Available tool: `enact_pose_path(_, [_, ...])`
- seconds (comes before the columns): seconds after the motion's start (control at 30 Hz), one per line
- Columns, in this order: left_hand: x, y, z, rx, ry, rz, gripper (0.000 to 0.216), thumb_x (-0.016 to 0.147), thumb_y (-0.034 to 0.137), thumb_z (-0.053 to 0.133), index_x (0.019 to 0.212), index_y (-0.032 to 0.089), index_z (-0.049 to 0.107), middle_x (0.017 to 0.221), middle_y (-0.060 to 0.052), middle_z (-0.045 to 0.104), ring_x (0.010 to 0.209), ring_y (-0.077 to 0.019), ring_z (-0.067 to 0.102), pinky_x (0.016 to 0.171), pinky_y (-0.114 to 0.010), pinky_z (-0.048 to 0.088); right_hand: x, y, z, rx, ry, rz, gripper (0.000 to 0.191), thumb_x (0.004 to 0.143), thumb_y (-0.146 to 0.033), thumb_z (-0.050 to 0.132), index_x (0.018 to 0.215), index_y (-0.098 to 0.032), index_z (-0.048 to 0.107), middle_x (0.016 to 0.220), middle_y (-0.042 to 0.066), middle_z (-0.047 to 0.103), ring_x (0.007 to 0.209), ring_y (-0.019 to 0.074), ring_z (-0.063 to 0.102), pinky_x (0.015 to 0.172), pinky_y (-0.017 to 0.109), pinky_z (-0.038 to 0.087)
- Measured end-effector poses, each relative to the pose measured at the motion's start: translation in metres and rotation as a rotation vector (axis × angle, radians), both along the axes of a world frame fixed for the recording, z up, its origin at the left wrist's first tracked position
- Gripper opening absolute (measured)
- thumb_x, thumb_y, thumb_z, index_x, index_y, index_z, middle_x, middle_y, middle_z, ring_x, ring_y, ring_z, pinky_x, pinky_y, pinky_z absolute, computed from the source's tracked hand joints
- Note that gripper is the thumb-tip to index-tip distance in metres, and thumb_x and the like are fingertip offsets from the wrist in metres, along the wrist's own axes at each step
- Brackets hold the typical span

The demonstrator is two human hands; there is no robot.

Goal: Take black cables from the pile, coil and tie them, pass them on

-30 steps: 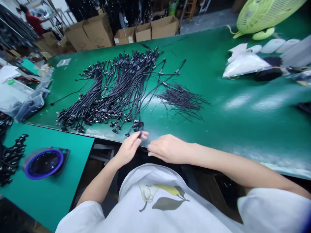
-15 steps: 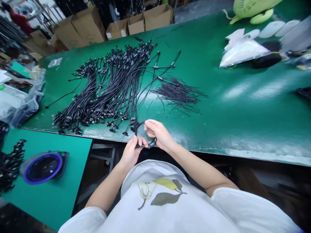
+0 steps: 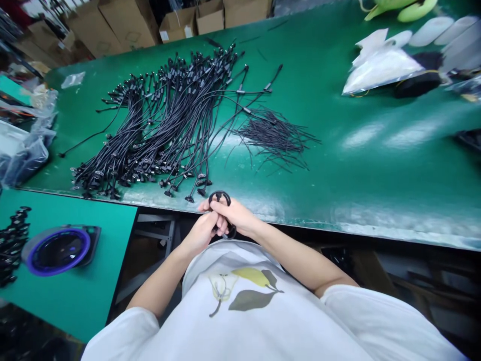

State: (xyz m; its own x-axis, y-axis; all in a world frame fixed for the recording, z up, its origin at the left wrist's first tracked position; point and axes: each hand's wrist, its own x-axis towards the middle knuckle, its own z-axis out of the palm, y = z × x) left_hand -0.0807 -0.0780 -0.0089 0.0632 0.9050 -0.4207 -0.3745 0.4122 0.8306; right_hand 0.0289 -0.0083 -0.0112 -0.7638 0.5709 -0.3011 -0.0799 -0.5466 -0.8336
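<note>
The cable pile (image 3: 176, 125) lies on the table (image 3: 376, 185). Just right of the pile are wires (image 3: 274, 135); well to its right lies a packet (image 3: 381, 70), and farther back on that side, rolls (image 3: 430, 31) and a fan (image 3: 418, 10). Boxes (image 3: 178, 26) stand behind the pile, past the table's far edge. A plastic bag (image 3: 28, 158) is left of it. Before it and to the left, a side table (image 3: 101, 286) bears a ring (image 3: 28, 253). Nearer the person than the pile, a coil (image 3: 219, 193) is in the left grip (image 3: 203, 231) and right grip (image 3: 238, 214).
</note>
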Motion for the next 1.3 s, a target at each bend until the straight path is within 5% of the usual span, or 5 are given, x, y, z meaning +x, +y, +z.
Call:
enact_pose_path(0.27, [0.0, -0.012, 0.002, -0.105, -0.174, -0.072, 0.047, 0.067, 0.014, 0.073, 0.113, 0.018, 0.064, 0.111, -0.008, 0.067, 0.111, -0.0239, 0.058, 0.102, -0.04, 0.039, 0.008, 0.005, -0.001, 0.143, 0.016, -0.012, 0.05, 0.08, -0.065, 0.059, 0.076, -0.015, 0.059, 0.081, 0.003, 0.063, 0.062, 0.0085, 0.053, 0.05, 0.018, 0.04])
enact_pose_path(0.47, [0.015, -0.024, -0.011, -0.13, -0.148, -0.06, 0.039, 0.072, 0.019, 0.067, 0.111, 0.016, 0.06, 0.09, -0.005, 0.067, 0.087, -0.0211, 0.063, 0.091, -0.044, 0.046, 0.011, 0.005, 0.0, 0.404, -0.129, 0.131, 0.052, 0.087, -0.065, 0.047, 0.078, -0.016, 0.061, 0.07, -0.001, 0.058, 0.05, 0.0063, 0.043, 0.048, 0.02, 0.034])
enact_pose_path(0.73, [-0.002, -0.021, -0.013, 0.043, 0.086, -0.336, 0.009, 0.078, 0.022, 0.064, 0.082, 0.014, 0.063, 0.086, -0.006, 0.066, 0.087, -0.0208, 0.06, 0.086, -0.037, 0.045, 0.014, 0.006, 0.018, 0.294, 0.053, 0.068, 0.03, 0.081, -0.045, 0.066, 0.088, -0.016, 0.059, 0.08, 0.001, 0.064, 0.073, 0.0117, 0.062, 0.066, 0.022, 0.049])
enact_pose_path(1.0, [0.016, -0.024, -0.007, -0.127, -0.286, -0.245, 0.034, 0.073, 0.032, 0.076, 0.096, 0.014, 0.058, 0.08, -0.003, 0.058, 0.076, -0.0168, 0.059, 0.079, -0.037, 0.051, 0.01, 0.006, 0.006, 0.045, 0.175, -0.047, 0.036, 0.082, -0.05, 0.065, 0.086, -0.02, 0.045, 0.063, -0.008, 0.053, 0.047, 0.0059, 0.049, 0.041, 0.016, 0.042])
enact_pose_path(1.3, [0.012, -0.019, -0.016, 0.038, -0.001, -0.272, 0.055, 0.083, 0.069, 0.051, 0.081, 0.014, 0.053, 0.07, -0.001, 0.054, 0.063, -0.0144, 0.058, 0.065, -0.03, 0.049, 0.007, 0.012, 0.017, -0.242, 0.234, -0.129, 0.046, 0.073, -0.051, 0.075, 0.082, -0.021, 0.04, 0.054, -0.013, 0.036, 0.036, -0.0001, 0.025, 0.033, 0.01, 0.02])
